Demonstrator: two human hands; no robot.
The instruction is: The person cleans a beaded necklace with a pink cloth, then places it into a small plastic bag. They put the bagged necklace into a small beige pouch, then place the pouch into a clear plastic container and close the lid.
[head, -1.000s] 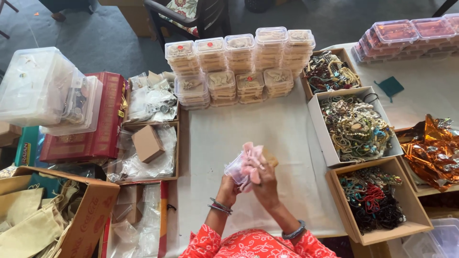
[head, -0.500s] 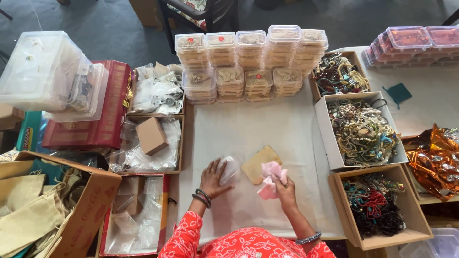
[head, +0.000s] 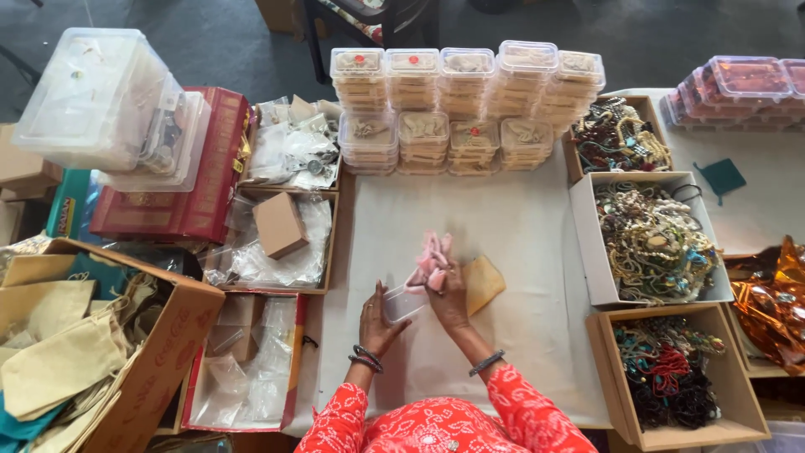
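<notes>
A small clear bag (head: pixel 404 302) is gripped by the left hand (head: pixel 377 323), its long axis slanting up to the right toward the right hand (head: pixel 449 298). A pink ornament (head: pixel 432 260) is pinched in the right hand, its length pointing away from the person over the white surface (head: pixel 520 235).

Pink item (head: pixel 432 262), seemingly beside clear bag (head: pixel 402 304)

— What lies at the far edge of the cloth-covered table (head: pixel 520 226)?
— Stacks of clear plastic lidded boxes (head: pixel 465 105).
— And along its right edge?
— Three open cardboard boxes of bead necklaces (head: pixel 654 243), one behind another.
— The left edge?
— Shallow trays of clear plastic bags (head: pixel 281 243); beyond them, a cardboard carton of cloth pouches (head: pixel 75 352).
</notes>
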